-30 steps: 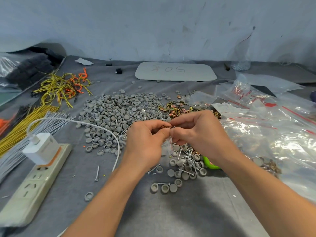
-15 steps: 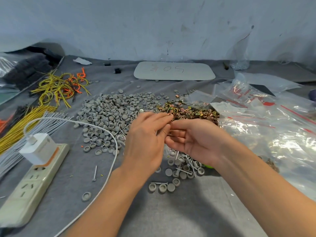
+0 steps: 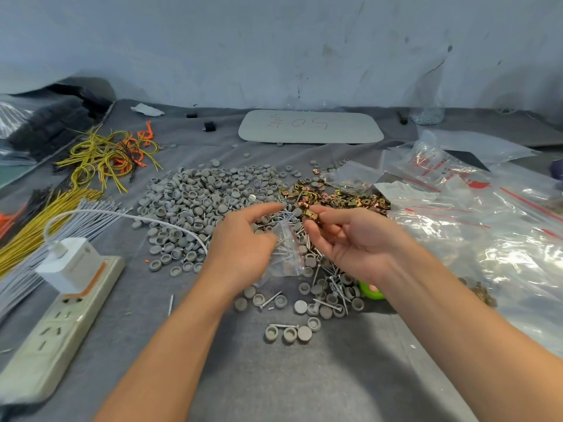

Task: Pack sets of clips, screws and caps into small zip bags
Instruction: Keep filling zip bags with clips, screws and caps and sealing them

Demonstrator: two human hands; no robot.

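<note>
**Q:** Grey cloth [image 3: 304,379] below a scuffed wall [image 3: 274,56]. What lies on it?

**A:** Grey caps [image 3: 195,202] are heaped at centre, with brass clips [image 3: 344,200] just to their right. Screws [image 3: 330,283] are scattered nearer me, and clear bags [image 3: 487,239] lie at far right.

**Q:** And the hands?

**A:** My left hand [image 3: 243,248] grips the edge of a small zip bag [image 3: 288,252], forefinger stretched out. Screws show inside the bag. My right hand [image 3: 350,242], palm up, pinches one clip [image 3: 312,213] between thumb and forefinger, just beside the bag.
</note>
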